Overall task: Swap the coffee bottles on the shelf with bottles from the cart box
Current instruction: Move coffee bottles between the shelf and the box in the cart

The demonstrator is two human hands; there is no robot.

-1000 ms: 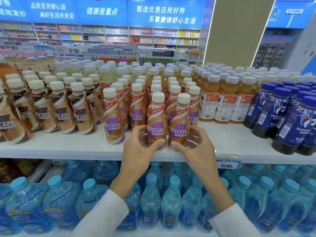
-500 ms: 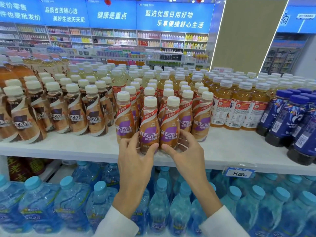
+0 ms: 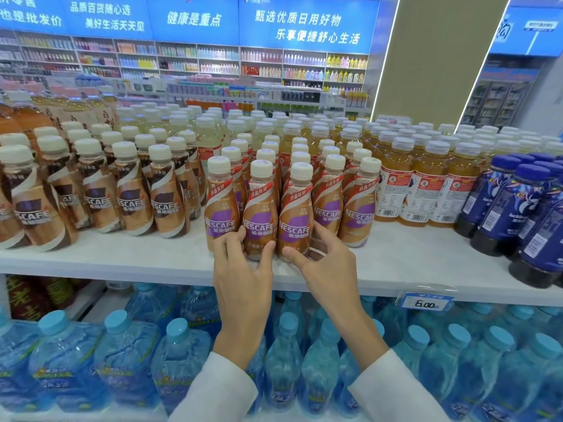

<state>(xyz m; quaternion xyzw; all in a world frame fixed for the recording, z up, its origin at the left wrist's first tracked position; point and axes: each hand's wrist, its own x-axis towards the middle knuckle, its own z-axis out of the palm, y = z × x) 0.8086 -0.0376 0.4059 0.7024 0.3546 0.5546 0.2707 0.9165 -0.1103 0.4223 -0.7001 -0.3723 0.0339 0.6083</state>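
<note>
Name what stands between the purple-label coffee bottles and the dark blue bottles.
Rows of amber drink bottles with white caps stand there on the shelf, head view.

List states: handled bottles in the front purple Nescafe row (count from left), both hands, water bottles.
second purple Nescafe bottle: upright, capped, gripped
third purple Nescafe bottle: upright, capped, gripped
left hand: curled round the second bottle
right hand: curled round the third bottle
water bottles: capped

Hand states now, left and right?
Left hand: grips a brown purple-labelled plastic coffee bottle.
Right hand: grips the matching bottle just right of it.
</note>
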